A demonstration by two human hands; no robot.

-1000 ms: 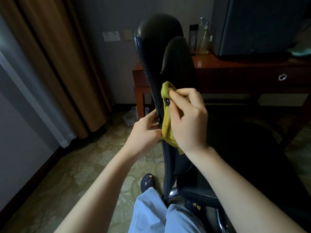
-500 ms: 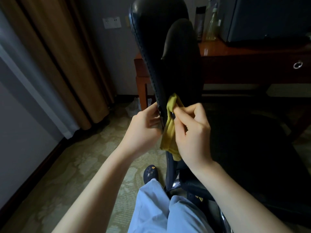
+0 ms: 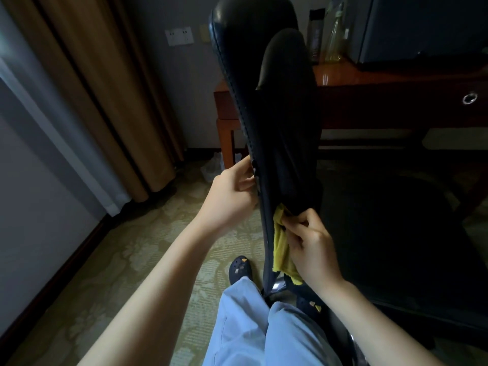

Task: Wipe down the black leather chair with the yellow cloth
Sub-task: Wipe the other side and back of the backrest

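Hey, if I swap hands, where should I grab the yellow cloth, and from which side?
I'd pinch the loose tail of the yellow cloth hanging below the right hand, coming from underneath on your near side. Its top is bunched under those fingers against the black chair back, so only the tail hangs free.

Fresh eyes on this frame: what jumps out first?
The black leather chair comes first: its tall glossy back fills the centre, seen nearly edge-on. Next is the yellow cloth, the one bright spot, pinched by the right hand against the chair's lower edge. The left hand holds that edge a little higher, from the other side.
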